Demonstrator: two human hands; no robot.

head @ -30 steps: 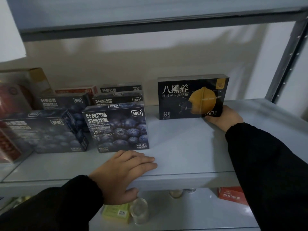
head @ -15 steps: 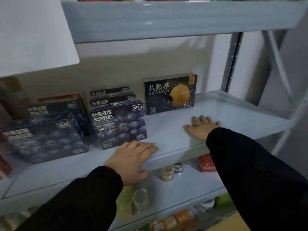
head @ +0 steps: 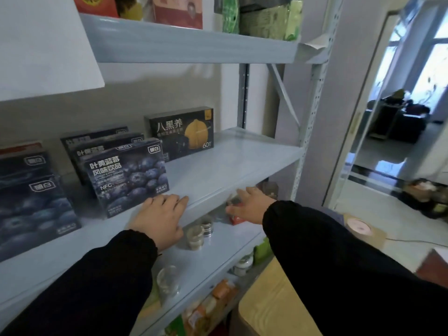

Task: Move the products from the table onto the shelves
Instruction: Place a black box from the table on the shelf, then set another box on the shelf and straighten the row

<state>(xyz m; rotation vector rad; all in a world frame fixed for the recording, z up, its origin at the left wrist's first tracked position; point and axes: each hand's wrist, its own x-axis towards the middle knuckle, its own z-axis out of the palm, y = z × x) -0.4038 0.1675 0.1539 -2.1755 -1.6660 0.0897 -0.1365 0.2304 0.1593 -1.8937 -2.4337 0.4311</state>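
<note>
A black box with a yellow walnut picture (head: pixel 184 133) stands upright at the back of the grey middle shelf (head: pixel 225 166), apart from both hands. To its left stand several dark blue blueberry drink boxes (head: pixel 128 175). My left hand (head: pixel 160 217) rests flat on the shelf's front edge, just below the nearest blueberry box, fingers straight and empty. My right hand (head: pixel 249 202) hovers in front of the shelf edge with relaxed fingers, holding nothing.
The upper shelf (head: pixel 189 44) carries red and green packages. The lower shelf (head: pixel 206 258) holds glass jars (head: pixel 196 236) and a small red box (head: pixel 236 218). A wooden table corner (head: pixel 274 301) and a tape roll (head: pixel 358 226) lie at the lower right, beside a doorway (head: pixel 397 122).
My right hand let go of the black walnut box and drew back off the shelf past its front edge. The view swung right and back. My left hand stayed on the edge.
</note>
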